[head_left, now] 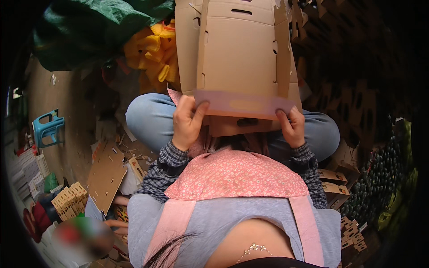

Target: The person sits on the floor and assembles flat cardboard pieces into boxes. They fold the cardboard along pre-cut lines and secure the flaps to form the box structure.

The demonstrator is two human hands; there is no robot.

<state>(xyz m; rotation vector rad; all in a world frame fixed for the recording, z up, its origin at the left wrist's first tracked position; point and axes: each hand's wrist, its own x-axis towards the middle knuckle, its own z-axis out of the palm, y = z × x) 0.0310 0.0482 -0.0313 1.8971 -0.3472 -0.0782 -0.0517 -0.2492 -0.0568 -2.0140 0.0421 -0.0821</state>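
A partly folded brown cardboard box [239,56] lies before me, its inside facing up, with slots along its creases. My left hand [187,119] is closed on the left end of the box's near end panel, thumb on the near side. At the panel's right end, my right hand [292,125] pinches it in the same way. This raised purple-printed end panel [241,103] is slightly blurred. Below it hangs a brown flap [237,126] with a dark handle slot. The fingers behind the panel are partly hidden.
Yellow mesh material [154,51] and a green sheet [98,27] lie at the far left. A blue stool [48,128] stands left. Another person's arm [117,223] shows beside a cardboard sheet [106,176] at lower left. Many cardboard pieces [353,107] stand at right.
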